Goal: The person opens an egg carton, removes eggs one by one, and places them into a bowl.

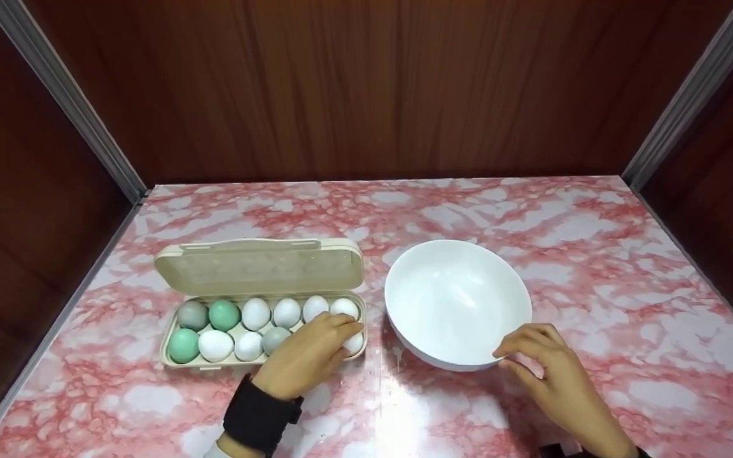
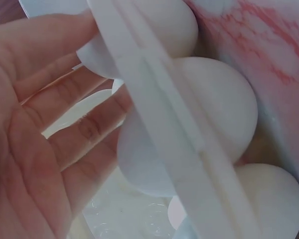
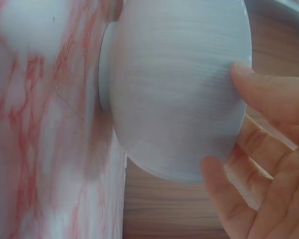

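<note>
- Left hand (image 1: 303, 359): at the right end of the rectangular cream plastic egg carton (image 1: 230, 365); thumb and fingers grasp the smooth white egg (image 1: 354, 345) in the front-row corner compartment.
- Right hand (image 1: 548, 369): thumb and fingers pinch the near right rim of the round, glossy white bowl (image 1: 452, 299).
- Bowl position: upright on the red-and-white marbled tabletop (image 1: 570, 280), just beside the carton's right end and apart from it.
- Carton lid (image 1: 265, 270): raised along the far side.
- Back row, left to right: one matte grey egg (image 1: 193, 315), one green egg (image 1: 224, 315), four white eggs (image 1: 256, 314).
- Front row: green, white, white and pale grey eggs; the next compartment is hidden by the left hand.
- Left wrist: fitted with a black fabric-like band (image 1: 257, 416).
- Surround: dark brown wood-grain panels (image 1: 366, 89).
</note>
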Demonstrator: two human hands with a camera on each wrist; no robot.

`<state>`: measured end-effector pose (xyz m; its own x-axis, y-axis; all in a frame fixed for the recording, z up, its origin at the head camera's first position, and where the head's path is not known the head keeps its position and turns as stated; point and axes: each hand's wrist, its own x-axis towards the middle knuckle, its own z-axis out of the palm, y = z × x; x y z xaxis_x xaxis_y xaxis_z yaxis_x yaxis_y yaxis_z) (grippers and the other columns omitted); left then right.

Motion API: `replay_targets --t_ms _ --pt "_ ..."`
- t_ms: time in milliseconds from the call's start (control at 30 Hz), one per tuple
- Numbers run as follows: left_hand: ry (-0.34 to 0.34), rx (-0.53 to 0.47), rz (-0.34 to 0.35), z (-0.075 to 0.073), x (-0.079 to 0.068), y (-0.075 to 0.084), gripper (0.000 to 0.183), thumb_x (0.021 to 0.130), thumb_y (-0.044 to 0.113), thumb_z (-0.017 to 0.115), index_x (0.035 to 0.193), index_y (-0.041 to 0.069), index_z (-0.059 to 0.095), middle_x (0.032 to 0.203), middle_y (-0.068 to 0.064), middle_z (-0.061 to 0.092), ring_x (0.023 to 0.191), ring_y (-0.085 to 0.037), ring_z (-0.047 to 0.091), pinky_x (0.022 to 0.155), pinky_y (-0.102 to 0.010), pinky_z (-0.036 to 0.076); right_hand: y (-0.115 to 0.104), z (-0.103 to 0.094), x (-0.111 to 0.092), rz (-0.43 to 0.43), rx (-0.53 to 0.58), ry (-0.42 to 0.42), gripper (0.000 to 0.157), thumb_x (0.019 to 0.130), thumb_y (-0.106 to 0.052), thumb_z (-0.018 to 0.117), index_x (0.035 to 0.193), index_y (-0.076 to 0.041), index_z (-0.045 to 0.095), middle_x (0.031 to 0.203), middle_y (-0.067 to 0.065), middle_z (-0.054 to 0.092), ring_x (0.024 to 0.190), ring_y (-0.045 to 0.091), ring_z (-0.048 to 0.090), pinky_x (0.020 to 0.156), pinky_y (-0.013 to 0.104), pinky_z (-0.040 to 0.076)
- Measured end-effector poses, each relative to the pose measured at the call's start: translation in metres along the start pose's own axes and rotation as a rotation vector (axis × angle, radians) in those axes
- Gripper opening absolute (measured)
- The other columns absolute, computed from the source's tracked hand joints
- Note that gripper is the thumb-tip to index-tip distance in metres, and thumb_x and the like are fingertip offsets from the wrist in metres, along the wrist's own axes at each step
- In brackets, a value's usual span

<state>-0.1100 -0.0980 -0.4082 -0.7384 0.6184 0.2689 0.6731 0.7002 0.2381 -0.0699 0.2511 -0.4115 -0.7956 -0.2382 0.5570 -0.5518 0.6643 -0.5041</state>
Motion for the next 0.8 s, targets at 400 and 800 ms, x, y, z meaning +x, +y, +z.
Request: replay_targets --t_ms 400,800 --pt "0.066 -0.007 0.032 -0.005 0.002 -0.002 0.041 0.086 0.006 0.07 0.127 0.004 0.064 0.125 -0.01 0.065 0.111 -0.024 0.059 0.097 -0.036 0.051 0.001 0.001 0.001 0.006 0.018 0.024 0.038 0.07 0.006 0.08 0.086 -0.027 0.072 0.093 -0.011 0.068 0.101 0.004 0.051 0.089 0.005 0.037" --pt "0.112 -0.04 0.065 -0.012 0.008 0.0 0.044 0.087 0.009 0.071 0.13 0.003 0.062 0.129 -0.011 0.064 0.122 -0.025 0.057 0.104 -0.037 0.048 0.002 0.002 -0.002 -0.003 0.028 0.023 0.037 0.07 0.006 0.08 0.086 -0.026 0.072 0.092 -0.012 0.067 0.101 0.003 0.051 0.089 0.006 0.038"
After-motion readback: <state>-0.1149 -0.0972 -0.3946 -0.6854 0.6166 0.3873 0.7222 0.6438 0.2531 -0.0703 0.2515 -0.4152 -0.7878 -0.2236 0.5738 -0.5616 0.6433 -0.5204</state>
